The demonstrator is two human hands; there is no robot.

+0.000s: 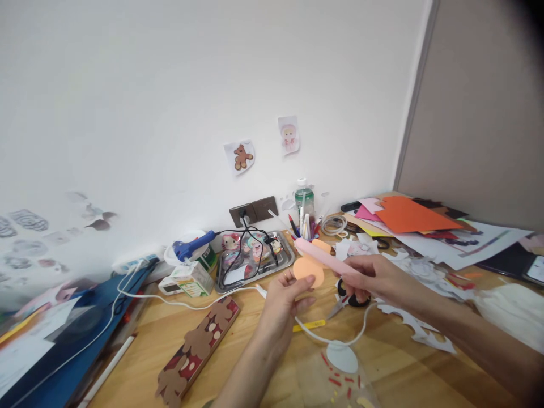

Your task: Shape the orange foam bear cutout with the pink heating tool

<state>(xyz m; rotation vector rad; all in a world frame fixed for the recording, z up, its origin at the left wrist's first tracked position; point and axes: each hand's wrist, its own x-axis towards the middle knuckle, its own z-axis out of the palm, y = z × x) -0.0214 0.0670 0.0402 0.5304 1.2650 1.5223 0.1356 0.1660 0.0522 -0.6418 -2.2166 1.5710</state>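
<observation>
A pale wood counter point(140, 362) with visible grain stands against a smooth white wall point(170, 85), which meets a flat grey panel point(480, 113) at the right. Two small paper pictures, a brown bear point(241, 157) and a pink doll-like figure point(289, 136), hang on the wall above dark rectangular socket plates point(254, 211).

Over the middle of the counter, the left hand point(283, 297) pinches a flat, matt peach-coloured piece with rounded lobes point(309, 273) between thumb and fingers. The right hand point(369, 276) has its fingers closed on a long, smooth pale-pink strip with a rounded end point(321, 253). The strip crosses in front of the peach piece; whether the two are joined I cannot tell.

Beneath the right hand lie black-handled scissors point(359, 299) with pointed metal blades, near a slim yellow tool point(312, 325). Closer in, short red strips point(335, 381) are scattered beside a pale oval disc point(342, 357). To the left lies a long brown box faced with bear shapes point(198, 348). Behind the hands, a shiny metal tray point(255, 279) carries tangled black cables point(243, 249), next to a blue plastic glue gun point(194, 245). At the right, stiff orange paper point(416, 215) tops a loose pile, with jagged white scraps point(419, 326) nearer.
</observation>
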